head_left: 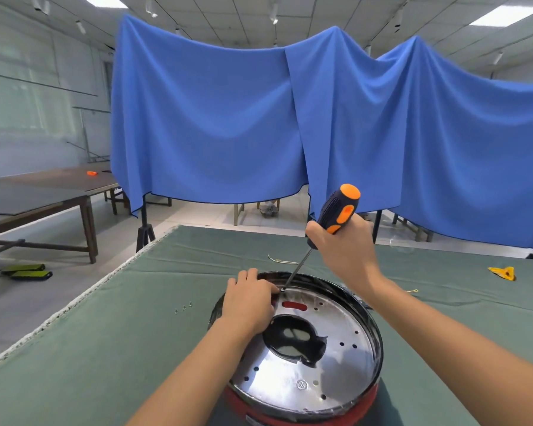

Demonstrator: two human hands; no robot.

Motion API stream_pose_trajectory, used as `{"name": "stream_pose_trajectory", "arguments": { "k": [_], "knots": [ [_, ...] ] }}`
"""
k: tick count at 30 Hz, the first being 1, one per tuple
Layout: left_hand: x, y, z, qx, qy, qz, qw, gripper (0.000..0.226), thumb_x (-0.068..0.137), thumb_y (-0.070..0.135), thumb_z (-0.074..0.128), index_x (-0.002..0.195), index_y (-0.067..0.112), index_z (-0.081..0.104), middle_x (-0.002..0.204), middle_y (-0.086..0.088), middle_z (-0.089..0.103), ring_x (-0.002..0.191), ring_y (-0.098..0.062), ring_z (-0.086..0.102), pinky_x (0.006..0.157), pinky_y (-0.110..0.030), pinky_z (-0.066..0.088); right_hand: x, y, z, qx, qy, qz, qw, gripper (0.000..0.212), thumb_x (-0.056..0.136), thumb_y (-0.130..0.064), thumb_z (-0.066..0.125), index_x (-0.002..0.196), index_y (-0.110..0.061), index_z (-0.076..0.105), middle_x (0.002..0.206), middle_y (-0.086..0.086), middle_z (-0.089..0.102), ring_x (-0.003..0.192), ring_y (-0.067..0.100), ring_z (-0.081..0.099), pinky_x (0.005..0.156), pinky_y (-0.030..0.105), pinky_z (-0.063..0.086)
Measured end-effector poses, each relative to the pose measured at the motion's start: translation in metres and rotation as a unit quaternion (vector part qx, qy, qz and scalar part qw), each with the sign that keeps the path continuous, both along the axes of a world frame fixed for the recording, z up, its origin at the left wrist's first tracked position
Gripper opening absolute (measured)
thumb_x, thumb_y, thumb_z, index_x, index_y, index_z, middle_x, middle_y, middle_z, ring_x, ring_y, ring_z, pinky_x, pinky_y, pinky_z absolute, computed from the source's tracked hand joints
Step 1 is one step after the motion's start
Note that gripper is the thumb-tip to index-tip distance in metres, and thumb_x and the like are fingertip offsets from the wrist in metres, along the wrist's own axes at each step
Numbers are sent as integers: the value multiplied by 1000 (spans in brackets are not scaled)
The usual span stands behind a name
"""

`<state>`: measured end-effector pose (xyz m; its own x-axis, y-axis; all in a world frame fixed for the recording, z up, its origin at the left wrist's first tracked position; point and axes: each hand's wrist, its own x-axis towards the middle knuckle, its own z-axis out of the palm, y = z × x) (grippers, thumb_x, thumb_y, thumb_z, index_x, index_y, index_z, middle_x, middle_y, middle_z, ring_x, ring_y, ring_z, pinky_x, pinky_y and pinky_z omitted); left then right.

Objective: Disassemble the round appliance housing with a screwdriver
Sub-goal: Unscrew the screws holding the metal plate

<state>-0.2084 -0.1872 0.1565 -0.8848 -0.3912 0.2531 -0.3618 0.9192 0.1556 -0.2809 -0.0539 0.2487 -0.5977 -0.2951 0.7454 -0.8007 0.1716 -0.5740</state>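
The round red-and-black appliance housing with its shiny perforated metal plate sits on the green cloth-covered table, near its front edge, and three small metal screws lie on the cloth just to its left. The left hand rests on the housing's far-left rim, and the right hand is above and behind the housing, gripping the orange-and-black screwdriver, which slants down so that its tip meets the rim beside the left hand's fingertips. A small yellow plastic piece lies far right on the table, a thin wire behind the housing, a hanging blue cloth beyond the table, and a dark wooden table far left.
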Motion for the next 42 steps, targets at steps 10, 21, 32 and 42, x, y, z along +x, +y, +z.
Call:
{"name": "stream_pose_trajectory", "arguments": {
  "k": [10,21,32,42],
  "knots": [
    [1,1,2,8,-13,2,1000,39,94,28,47,132,38,50,142,-7,36,130,-27,30,104,-39,26,2,-2,-1,5,-15,-5,1000,32,75,-9,62,53,-11,38,51,15,47,49,18,34,47,32,35],
    [1,0,1,18,-5,5,1000,39,95,27,49,132,37,51,141,-5,37,130,-26,30,104,-38,26,2,-9,0,32,16,11,999,38,76,-11,61,51,-22,36,37,-11,38,42,9,37,39,16,31],
    [1,1,2,24,-4,5,1000,38,94,28,50,131,36,52,139,-6,39,128,-26,31,104,-38,26,4,-9,3,33,24,21,999,41,75,-8,61,51,-25,33,37,-14,40,42,6,39,41,13,34],
    [1,1,2,20,-14,7,1000,38,95,29,50,132,37,51,139,-6,39,128,-26,31,104,-39,26,1,-9,2,37,-2,31,999,39,76,-7,61,51,-23,35,38,-14,41,42,7,37,39,14,32]
  ]
}}
